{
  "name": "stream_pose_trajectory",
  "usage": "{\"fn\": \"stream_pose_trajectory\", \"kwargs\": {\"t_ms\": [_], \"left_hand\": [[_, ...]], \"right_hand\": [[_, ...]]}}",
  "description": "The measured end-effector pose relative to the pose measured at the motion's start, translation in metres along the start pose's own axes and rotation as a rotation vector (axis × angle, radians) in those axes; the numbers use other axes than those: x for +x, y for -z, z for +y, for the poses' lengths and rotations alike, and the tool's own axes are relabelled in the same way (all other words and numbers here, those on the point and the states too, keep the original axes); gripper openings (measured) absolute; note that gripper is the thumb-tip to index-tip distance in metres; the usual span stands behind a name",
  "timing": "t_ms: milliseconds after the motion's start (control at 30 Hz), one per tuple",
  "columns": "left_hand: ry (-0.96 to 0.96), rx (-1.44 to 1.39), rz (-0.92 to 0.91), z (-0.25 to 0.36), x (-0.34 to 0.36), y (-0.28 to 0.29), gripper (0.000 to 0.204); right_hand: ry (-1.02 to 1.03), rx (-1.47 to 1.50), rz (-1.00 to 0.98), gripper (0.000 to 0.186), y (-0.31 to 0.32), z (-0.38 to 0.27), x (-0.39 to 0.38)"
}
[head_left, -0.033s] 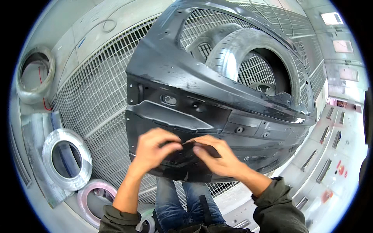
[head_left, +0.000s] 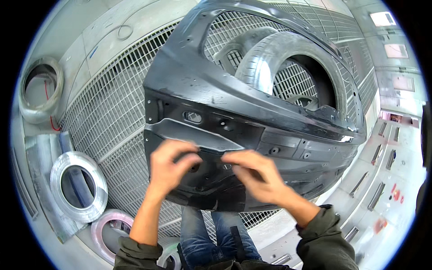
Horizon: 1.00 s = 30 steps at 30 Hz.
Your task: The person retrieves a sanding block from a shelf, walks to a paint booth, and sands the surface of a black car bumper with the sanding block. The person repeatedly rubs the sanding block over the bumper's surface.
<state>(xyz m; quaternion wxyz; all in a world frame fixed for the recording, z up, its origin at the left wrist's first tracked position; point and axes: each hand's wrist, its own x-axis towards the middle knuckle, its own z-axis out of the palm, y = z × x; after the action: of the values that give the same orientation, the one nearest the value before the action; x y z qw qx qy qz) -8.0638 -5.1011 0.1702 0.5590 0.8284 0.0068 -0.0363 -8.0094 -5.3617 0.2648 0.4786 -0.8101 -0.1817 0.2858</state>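
Observation:
A black car door panel (head_left: 202, 85), glossy and speckled with wet-looking drops, lies in front of me, its window opening at the far side. Over its near part hover both my hands, slightly smeared by motion. My left hand (head_left: 168, 166) has curved fingers, with a gap between them and the thumb. Facing it, my right hand (head_left: 258, 173) is bent the same way, thumb apart from the fingers. I can make out nothing held in either one. Below the hands are dark round holes and a recess in the panel.
A worn tire (head_left: 256, 63) shows through the window opening, above a metal floor grating (head_left: 112, 108). At left stand a wrapped ring-shaped roll (head_left: 40, 117), a silvery ring (head_left: 58, 180) and a pinkish ring (head_left: 96, 234). Along the right, a pale wall (head_left: 355, 198) carries metal handles.
My hands have moved apart from close together, the left shifting left and up, the right a little right. More of the panel's holes show between them. The view has shifted slightly.

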Motion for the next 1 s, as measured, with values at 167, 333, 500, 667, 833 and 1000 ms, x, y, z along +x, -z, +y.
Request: {"fn": "stream_pose_trajectory", "kwargs": {"t_ms": [167,333,500,667,833,1000], "left_hand": [[0.437,0.318,0.405,-0.093,0.034,0.018,0.072],[0.699,0.168,0.398,-0.143,0.037,0.018,0.080],[0.731,0.218,0.495,-0.155,0.047,0.023,0.069],[0.806,0.158,0.480,-0.153,0.049,0.028,0.058],[0.723,0.032,0.470,-0.157,0.046,0.026,0.060],[0.755,0.229,0.534,-0.165,0.051,0.029,0.064]], "right_hand": [[0.177,-1.044,0.350,0.064,0.112,0.064,-0.054],[0.114,-0.985,0.331,0.067,0.045,0.081,-0.012],[0.409,-0.960,0.465,0.058,-0.022,0.054,0.085],[0.224,-0.926,0.251,0.057,0.088,0.088,-0.036],[0.032,-0.966,0.523,0.060,0.108,0.097,-0.081],[0.271,-0.892,0.443,0.055,0.012,0.079,0.021]]}}
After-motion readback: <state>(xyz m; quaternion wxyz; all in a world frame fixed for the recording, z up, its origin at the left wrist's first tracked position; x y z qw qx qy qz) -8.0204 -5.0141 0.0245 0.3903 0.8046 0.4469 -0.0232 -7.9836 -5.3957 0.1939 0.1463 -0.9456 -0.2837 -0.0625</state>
